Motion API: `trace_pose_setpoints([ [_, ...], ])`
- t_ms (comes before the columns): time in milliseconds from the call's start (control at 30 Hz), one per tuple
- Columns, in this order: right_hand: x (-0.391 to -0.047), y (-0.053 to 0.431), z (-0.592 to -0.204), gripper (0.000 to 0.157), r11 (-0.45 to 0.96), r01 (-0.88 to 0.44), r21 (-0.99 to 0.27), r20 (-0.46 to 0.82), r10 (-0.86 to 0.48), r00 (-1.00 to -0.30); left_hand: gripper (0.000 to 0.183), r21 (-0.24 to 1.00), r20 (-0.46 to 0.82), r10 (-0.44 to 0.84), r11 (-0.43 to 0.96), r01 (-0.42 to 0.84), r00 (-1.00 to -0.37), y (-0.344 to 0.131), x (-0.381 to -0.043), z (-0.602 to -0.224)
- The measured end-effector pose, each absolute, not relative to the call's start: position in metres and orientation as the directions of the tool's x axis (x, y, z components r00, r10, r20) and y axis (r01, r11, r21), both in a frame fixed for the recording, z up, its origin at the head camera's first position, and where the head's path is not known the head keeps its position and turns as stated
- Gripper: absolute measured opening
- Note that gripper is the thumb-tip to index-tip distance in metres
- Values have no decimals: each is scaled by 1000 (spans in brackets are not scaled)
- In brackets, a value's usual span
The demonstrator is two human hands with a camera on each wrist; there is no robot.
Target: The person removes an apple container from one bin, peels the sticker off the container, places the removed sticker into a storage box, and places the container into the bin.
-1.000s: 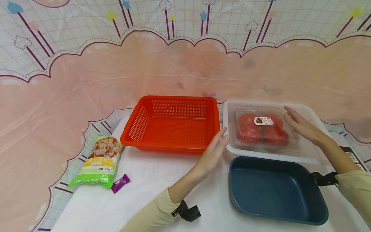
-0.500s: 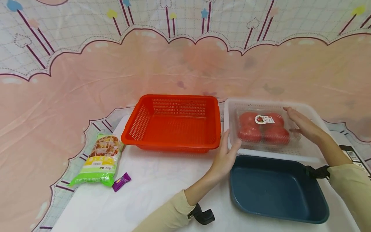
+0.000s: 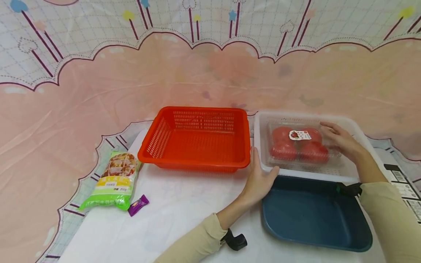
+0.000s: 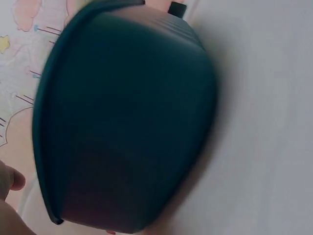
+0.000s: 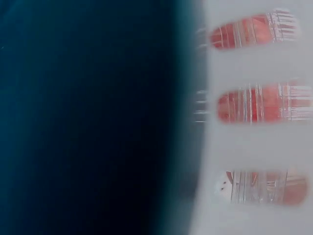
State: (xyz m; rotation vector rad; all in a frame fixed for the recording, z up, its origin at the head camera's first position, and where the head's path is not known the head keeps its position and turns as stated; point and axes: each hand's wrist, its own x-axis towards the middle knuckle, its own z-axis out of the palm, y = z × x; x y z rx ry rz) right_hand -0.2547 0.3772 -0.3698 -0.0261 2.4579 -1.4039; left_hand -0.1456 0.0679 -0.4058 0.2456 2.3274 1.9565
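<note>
A clear plastic box [image 3: 273,159] of red tomatoes [image 3: 314,151], with a white label on its lid, sits in the white basket [image 3: 260,122]. My right hand [image 3: 343,140] is at the box's right end, fingers slightly bent beside the lid. My left hand [image 3: 258,182] is at the basket's front left corner, fingers extended and thumb apart near the front rim. In the left wrist view a thumb [image 4: 17,180] shows at the lower left. Red tomato [image 5: 249,105] patches show through the basket's slots in the right wrist view.
A dark blue basin [image 3: 312,215] stands in front of the white basket. The red basket [image 3: 197,165] is to its left. A green and yellow food bag [image 3: 115,182] and a purple wrapped candy [image 3: 138,205] lie at the left. A barcode label [image 3: 399,175] shows at right.
My left hand has moved right, to the white basket's front corner, its thumb spreading. My right hand stays at the box's end, fingers bending slightly, while the forearm shifts left. The containers stay in place.
</note>
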Motion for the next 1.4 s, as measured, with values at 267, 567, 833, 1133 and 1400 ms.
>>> trace_pose_setpoints([
  [267, -258, 382, -375, 72, 566, 76, -821, -224, -196, -955, 95, 972, 90, 187, 197, 127, -978, 67, -155, -415],
  [567, -260, 384, -375, 72, 609, 90, -788, -235, -161, -959, 100, 976, 152, 243, 117, 185, -958, 62, -170, -422],
  [833, -257, 388, -376, 69, 588, 93, -804, -236, -171, -957, 99, 983, 131, 253, 92, 158, -959, 59, -173, -426],
  [1133, -260, 385, -376, 73, 636, 112, -764, -267, -153, -952, 99, 988, 100, 251, 92, 126, -963, 60, -174, -425],
  [1400, -259, 384, -375, 76, 631, 146, -762, -297, -139, -945, 100, 990, 107, 260, 65, 128, -960, 63, -175, -429],
])
